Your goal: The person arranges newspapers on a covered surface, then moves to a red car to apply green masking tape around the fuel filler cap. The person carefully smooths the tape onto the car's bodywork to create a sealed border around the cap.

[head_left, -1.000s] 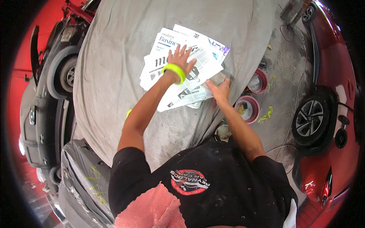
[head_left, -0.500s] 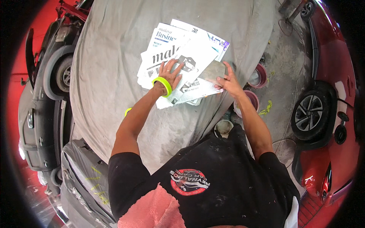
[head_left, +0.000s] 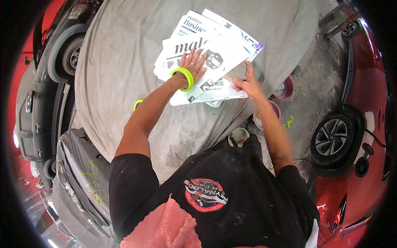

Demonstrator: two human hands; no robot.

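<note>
A loose, fanned pile of newspapers [head_left: 186, 43] lies on a grey cloth cover [head_left: 124, 70]. My left hand [head_left: 192, 66], with a bright yellow-green wristband [head_left: 188, 79], presses flat on the upper sheets, fingers spread. At the pile's right edge, my right hand [head_left: 248, 84] grips the edge of a newspaper sheet between thumb and fingers. By its thumb a shaded grey-tan flap [head_left: 235, 73] shows; whether it is that sheet's underside or a separate piece I cannot tell.
A dark car [head_left: 35, 103] stands left, a red car [head_left: 366, 82] right, its wheel [head_left: 332, 137] facing me. Pinkish buckets [head_left: 285, 89] and a pale container [head_left: 239, 136] stand beside the covered surface. A pink towel [head_left: 165, 225] hangs on my black shirt.
The view has shifted, so the pile sits higher and further right in the picture. The grey-tan flap shows less than before. My left hand stays flat on the papers.
</note>
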